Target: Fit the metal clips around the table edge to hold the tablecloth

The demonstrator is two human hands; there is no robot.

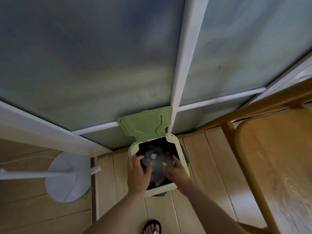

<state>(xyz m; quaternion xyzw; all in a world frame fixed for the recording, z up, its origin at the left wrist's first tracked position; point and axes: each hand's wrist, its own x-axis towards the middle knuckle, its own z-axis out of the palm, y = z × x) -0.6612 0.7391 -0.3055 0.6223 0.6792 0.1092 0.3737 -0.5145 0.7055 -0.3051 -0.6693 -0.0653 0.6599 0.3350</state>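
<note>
No clips or tablecloth show here, so where they lie cannot be told. Between the left hand (138,171) and the right hand (175,171) sits a wad of clear wrap (154,159). Both hands' fingers curl round its sides, probably squeezing it small enough to go through the opening. Just under the hands is the bin (183,159). Its green lid (146,124) stands tipped up beyond the fingertips, out of the way. Well left of the left hand is a white fan base (67,176).
</note>
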